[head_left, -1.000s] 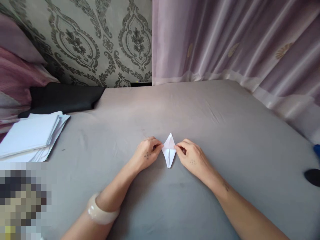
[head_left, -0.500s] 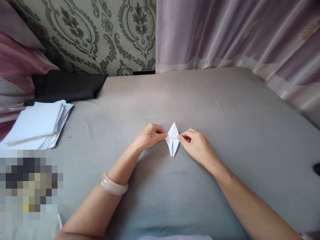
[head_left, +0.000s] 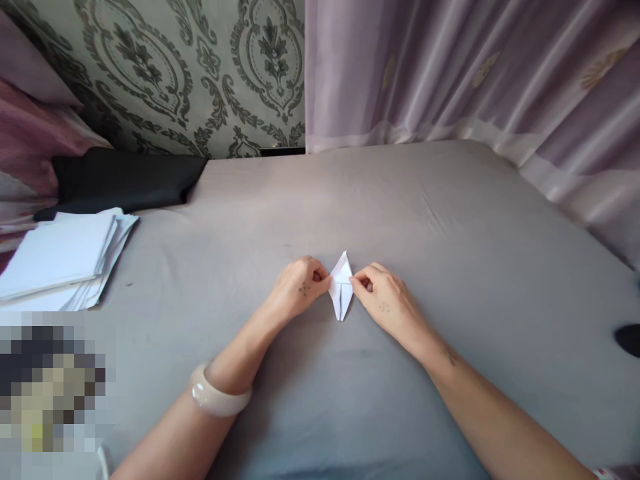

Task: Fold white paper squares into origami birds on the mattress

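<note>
A small piece of folded white paper [head_left: 342,285], diamond-shaped with a slit down its lower half, is between my two hands. My left hand [head_left: 304,285] pinches its left corner between thumb and fingers. On the opposite corner, my right hand [head_left: 383,297] has a similar pinch. The paper's upper tip points away from me, and its narrow lower points face toward me. My fingertips cover both side corners.
The paper is over a grey sheet-covered surface [head_left: 280,213]. A stack of white paper [head_left: 60,253] lies at the left, by a folded black cloth or bag [head_left: 125,179]. Purple curtains [head_left: 415,73] hang behind. A dark object [head_left: 628,340] sits at the right edge.
The view has shifted slightly, so most things appear a little lower and further left. Both hands keep their pinch on the folded paper, whose upper part looks slightly tilted.
</note>
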A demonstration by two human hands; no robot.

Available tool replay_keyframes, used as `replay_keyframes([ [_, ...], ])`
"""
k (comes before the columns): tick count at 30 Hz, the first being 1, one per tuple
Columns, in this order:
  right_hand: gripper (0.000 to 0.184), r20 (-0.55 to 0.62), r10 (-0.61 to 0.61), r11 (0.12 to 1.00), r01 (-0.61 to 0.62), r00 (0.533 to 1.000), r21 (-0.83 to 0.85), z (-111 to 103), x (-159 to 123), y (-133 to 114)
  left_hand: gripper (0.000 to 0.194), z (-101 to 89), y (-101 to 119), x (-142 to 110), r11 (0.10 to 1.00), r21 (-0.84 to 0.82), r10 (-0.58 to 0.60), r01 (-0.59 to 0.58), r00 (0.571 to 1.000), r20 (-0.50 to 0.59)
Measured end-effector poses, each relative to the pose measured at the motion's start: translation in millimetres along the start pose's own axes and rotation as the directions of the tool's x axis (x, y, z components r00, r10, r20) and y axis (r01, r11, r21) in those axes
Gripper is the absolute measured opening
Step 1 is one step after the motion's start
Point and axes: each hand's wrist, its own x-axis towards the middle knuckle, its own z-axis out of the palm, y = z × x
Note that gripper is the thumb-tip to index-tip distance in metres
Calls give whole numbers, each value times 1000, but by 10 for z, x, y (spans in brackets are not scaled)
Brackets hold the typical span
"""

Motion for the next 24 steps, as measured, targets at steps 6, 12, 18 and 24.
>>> replay_keyframes([
  [6,17,-29,-33,998,32,999,-51,51,-15,19,20,18,-50,-11,996,51,70,-68,997,-40],
  [12,15,-50,-47,998,45,998,-51,53,-46,-10,18,42,-81,-4,996,55,67,-65,997,-29],
  [18,8,-79,-72,997,70,994,-28,40,-57,-10,11,202,-193,-27,920,186,379,-346,906,-188],
  [24,25,1,-247,932,238,969,-275,70,-174,-103,26,237,-98,-177,781,367,546,-506,838,-8],
])
